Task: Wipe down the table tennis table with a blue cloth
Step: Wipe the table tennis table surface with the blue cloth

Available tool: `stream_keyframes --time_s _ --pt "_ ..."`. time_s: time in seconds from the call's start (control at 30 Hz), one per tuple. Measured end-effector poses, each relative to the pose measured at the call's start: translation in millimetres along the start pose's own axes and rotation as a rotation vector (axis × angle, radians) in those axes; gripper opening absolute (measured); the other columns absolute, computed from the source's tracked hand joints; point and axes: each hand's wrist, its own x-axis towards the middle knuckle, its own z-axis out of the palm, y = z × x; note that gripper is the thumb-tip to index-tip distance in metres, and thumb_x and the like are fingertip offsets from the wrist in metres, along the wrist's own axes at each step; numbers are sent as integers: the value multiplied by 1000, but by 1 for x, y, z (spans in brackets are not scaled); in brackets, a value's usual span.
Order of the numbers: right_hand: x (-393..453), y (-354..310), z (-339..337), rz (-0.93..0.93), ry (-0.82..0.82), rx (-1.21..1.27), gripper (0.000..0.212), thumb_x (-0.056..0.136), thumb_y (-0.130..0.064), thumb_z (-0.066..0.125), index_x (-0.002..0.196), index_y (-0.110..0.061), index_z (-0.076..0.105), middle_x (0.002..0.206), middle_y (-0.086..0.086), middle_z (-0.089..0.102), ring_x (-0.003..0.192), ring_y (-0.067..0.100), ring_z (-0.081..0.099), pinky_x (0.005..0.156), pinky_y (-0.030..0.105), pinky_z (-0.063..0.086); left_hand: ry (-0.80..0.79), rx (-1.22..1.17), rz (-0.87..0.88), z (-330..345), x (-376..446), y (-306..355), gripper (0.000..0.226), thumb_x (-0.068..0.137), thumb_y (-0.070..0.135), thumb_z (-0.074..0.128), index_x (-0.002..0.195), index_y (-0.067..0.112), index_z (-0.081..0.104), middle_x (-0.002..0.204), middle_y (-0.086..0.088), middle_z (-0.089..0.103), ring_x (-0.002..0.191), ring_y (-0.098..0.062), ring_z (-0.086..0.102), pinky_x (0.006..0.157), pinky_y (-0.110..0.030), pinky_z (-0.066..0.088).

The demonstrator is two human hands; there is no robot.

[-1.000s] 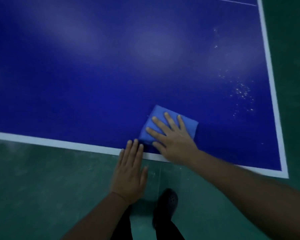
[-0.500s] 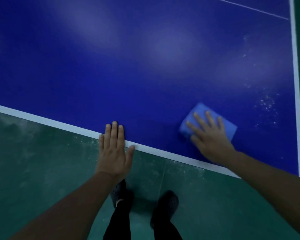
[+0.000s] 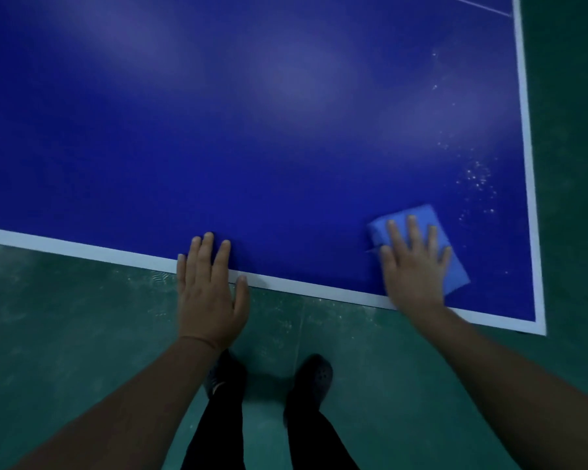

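Green flooring point(image 3: 82, 334) surrounds the table tennis table point(image 3: 252, 130); I judge wiping unfinished, since white specks point(image 3: 477, 179) remain near its right edge. My left hand point(image 3: 211, 293) rests flat on the near edge, my right hand point(image 3: 414, 262) presses flat on the blue cloth point(image 3: 421, 215) beside those specks.

We've just got the one head cam here, looking steeply down from close above the table's point(image 3: 252, 130) near edge, near-right corner in frame, floor point(image 3: 65, 334) below.

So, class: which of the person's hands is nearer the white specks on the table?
Right. The right hand presses the blue cloth just below the specks; the left hand rests at the near edge, far left.
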Motion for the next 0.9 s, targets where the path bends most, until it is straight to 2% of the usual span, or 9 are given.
stream_keyframes --time_s 0.1,0.17,0.3,0.37,0.57,0.67,0.73,0.83,0.9 --pt "10 4 -7 364 38 153 54 105 -49 21 158 -38 16 168 -4 3 153 33 -2 118 65 4 -15 -30 100 9 1 21 60 94 36 39 143 3 47 156 -19 35 148 -34 24 122 -52 11" --pt "8 -30 -4 419 95 179 54 104 -47 22 157 -37 23 167 0 12 152 38 6 116 69 8 -23 -41 126 17 6 41 59 92 34 39 141 3 50 154 -19 38 147 -34 27 122 -52 11" --pt "-19 -69 12 -134 41 103 60 98 -55 14 155 -40 26 167 -2 15 153 37 4 118 66 2 -51 -54 209 37 16 97 58 92 34 37 140 4 50 154 -18 38 147 -31 26 123 -50 9" --pt "-14 -34 11 -207 43 114 58 99 -56 19 154 -41 28 166 -4 17 153 34 6 118 64 2 -73 -44 266 51 18 124 59 92 34 37 142 4 48 156 -17 36 148 -30 24 123 -50 8" --pt "7 161 0 409 81 125 53 104 -51 21 157 -42 19 168 -5 9 154 31 3 119 63 6 -192 196 361 88 18 164 68 97 45 29 152 6 34 162 -14 23 152 -27 12 122 -55 2" --pt "10 164 1 564 78 202 54 105 -50 21 158 -41 13 168 -5 2 154 31 -3 119 63 2 -186 267 339 93 20 165 72 97 50 27 154 5 28 163 -17 21 153 -30 9 122 -57 1" --pt "-2 122 7 344 121 145 55 103 -50 24 156 -39 21 167 -1 13 152 37 7 118 66 5 -186 280 322 93 19 168 73 97 50 27 154 4 28 162 -18 20 153 -30 9 121 -57 1" --pt "-34 88 20 -343 54 -13 55 102 -54 25 154 -39 27 165 0 23 151 39 14 118 67 6 -181 301 300 93 18 170 73 96 51 26 153 4 32 162 -18 22 152 -32 13 121 -59 4" --pt "-10 125 14 -374 37 -30 55 100 -56 24 154 -40 27 165 -2 22 152 38 13 116 69 11 -190 315 296 93 19 172 73 96 51 26 152 5 33 161 -19 23 151 -33 15 120 -60 5"
